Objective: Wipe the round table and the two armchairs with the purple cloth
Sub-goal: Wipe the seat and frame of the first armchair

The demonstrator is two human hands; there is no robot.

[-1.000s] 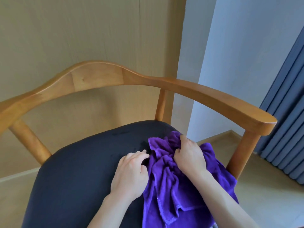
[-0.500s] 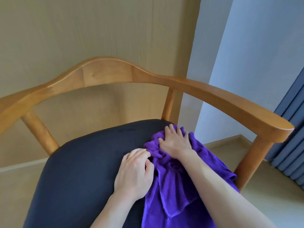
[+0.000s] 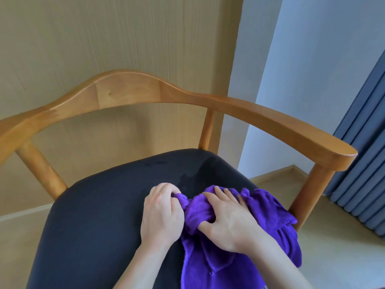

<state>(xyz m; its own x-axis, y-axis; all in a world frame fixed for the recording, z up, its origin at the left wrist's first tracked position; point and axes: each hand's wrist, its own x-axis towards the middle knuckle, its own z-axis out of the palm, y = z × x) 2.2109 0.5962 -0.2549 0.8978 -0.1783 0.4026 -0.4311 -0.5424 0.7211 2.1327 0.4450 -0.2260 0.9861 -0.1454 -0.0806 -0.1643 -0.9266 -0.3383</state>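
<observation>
On the armchair (image 3: 104,226) seat, both hands now nearer, gripping purple cloth (image 3: 260,215).

The single head-worn camera looked forward and steeply down from close above the armchair (image 3: 125,94), facing its curved back and the wall (image 3: 104,38) behind.

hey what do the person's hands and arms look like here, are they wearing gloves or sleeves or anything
Both hands are bare: no gloves show on the left hand or the right hand. No rings, watch or bracelet are visible on the fingers or wrists. Both forearms are uncovered as far as the bottom edge of the picture, so no sleeve shows. The nails look short and unpainted.
</observation>
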